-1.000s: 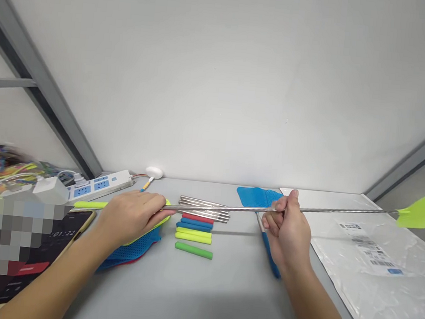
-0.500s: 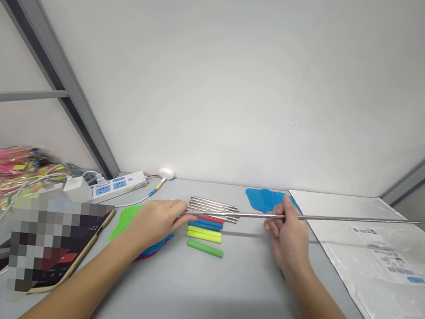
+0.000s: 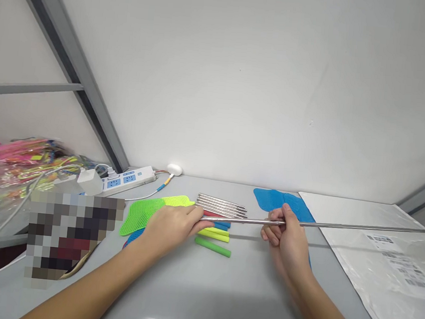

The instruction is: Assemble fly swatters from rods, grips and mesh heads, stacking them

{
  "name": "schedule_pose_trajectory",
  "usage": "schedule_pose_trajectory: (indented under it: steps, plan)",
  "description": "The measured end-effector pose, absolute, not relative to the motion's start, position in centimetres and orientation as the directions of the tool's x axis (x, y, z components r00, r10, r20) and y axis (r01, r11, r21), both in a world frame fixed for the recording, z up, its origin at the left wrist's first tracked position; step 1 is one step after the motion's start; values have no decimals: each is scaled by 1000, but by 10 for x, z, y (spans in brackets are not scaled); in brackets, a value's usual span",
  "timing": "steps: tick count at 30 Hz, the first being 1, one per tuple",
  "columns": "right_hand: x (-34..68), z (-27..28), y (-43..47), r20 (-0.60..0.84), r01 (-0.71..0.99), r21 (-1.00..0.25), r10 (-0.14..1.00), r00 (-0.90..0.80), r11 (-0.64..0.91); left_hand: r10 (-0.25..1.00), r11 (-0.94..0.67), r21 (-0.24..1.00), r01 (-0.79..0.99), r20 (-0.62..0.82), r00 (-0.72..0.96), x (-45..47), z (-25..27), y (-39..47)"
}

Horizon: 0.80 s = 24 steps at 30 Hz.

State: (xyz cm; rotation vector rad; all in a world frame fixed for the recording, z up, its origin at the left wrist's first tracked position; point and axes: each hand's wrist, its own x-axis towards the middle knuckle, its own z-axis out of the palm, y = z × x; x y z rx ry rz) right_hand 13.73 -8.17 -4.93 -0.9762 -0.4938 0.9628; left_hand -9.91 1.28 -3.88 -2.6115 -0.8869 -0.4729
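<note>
A long, thin metal telescopic rod (image 3: 341, 226) runs almost level across the view and leaves it at the right edge. My left hand (image 3: 174, 227) is closed around its left end. Farther along, my right hand (image 3: 292, 240) grips the same rod with thumb and curled fingers. Beneath and behind the rod lie several short metal rods (image 3: 221, 203) side by side. In front of these are a red tube (image 3: 210, 213), blue tubes (image 3: 225, 225), yellow tubes (image 3: 215, 236) and a green tube (image 3: 213, 247). Perforated fly-swatter heads, green (image 3: 140, 216) and yellow (image 3: 178, 201), lie beside my left hand.
Blue swatter heads (image 3: 278, 201) lie behind my right hand, next to a white plastic mailing bag (image 3: 353, 258). At left are a power strip (image 3: 135, 177) with cables, a partly blurred device (image 3: 73, 239) and bagged colourful items (image 3: 11, 175). A wall (image 3: 240, 107) closes the back.
Both hands keep hold of the rod, which now lies more level. The view has turned a little left, so the table things appear farther right.
</note>
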Motion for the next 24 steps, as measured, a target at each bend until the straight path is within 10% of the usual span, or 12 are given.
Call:
schedule_pose_trajectory:
  steps: [24]
  plan:
    - [81,-72,-92,160,-198,-957,958,238,209,372,-857,-119,501,529,763,-76,-49,-33]
